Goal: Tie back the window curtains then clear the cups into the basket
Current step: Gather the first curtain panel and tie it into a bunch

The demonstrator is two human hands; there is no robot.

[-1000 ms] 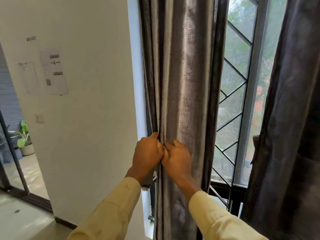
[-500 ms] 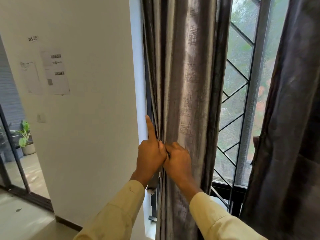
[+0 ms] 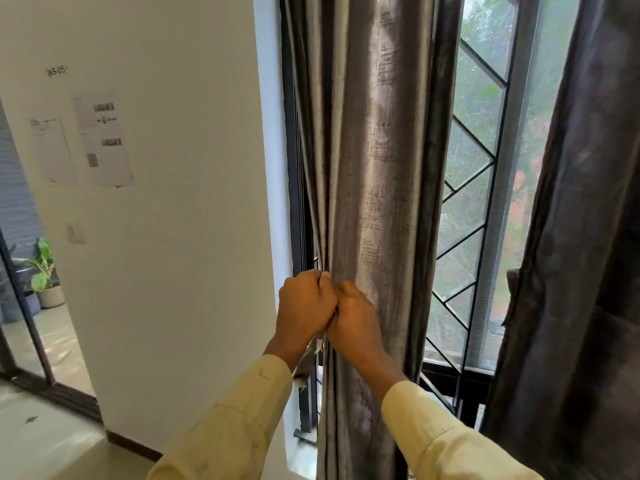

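Finds the grey curtain (image 3: 374, 168) bunched in an upright column at the left side of the window (image 3: 485, 109), straight ahead. Curls left hand (image 3: 304, 306) and right hand (image 3: 356, 317), knuckles touching, into its left fold, with a tie strip (image 3: 306, 363) dangling just under the left.

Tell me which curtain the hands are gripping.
The left curtain, bunched beside the wall: the left hand and right hand both grip its left edge. The right curtain hangs loose, untouched.
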